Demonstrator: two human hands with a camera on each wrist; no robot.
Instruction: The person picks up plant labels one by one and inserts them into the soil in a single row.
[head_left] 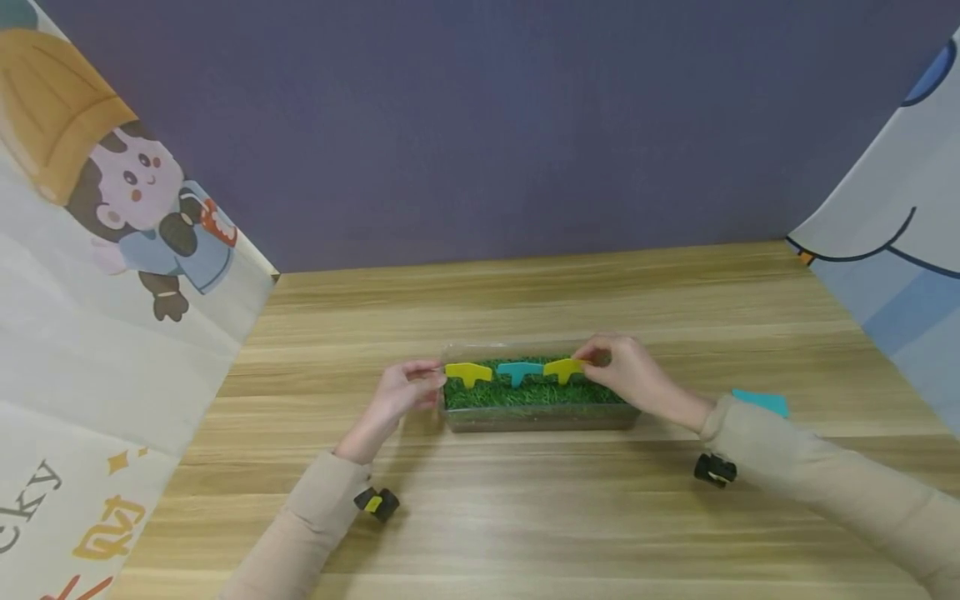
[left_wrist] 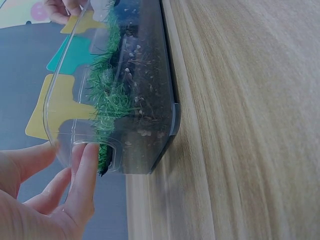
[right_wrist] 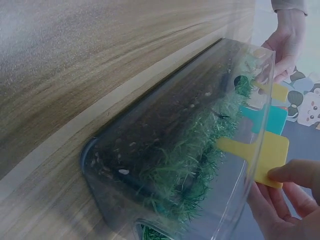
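Note:
A long clear plastic planter box [head_left: 543, 419] filled with green grass [head_left: 525, 397] stands on the table. Dark soil with pale bits [left_wrist: 145, 95] shows through its wall. Three T-shaped plant labels stand in a row in the grass: a left yellow label [head_left: 468, 372], a teal label [head_left: 519, 372] in the middle, and a right yellow label [right_wrist: 272, 157]. My right hand [head_left: 624, 373] pinches the right yellow label at its outer edge between thumb and fingers. At the box's left end, my left hand [head_left: 401, 393] holds the end wall, fingers by its cutout [left_wrist: 107, 145].
Right of the box, a flat teal piece [head_left: 761, 403] lies on the wooden tabletop [head_left: 525, 517], partly behind the right sleeve [head_left: 810, 450]. A dark panel [head_left: 525, 133] rises behind the table, with printed cloths at the left [head_left: 45, 317] and right [head_left: 892, 217].

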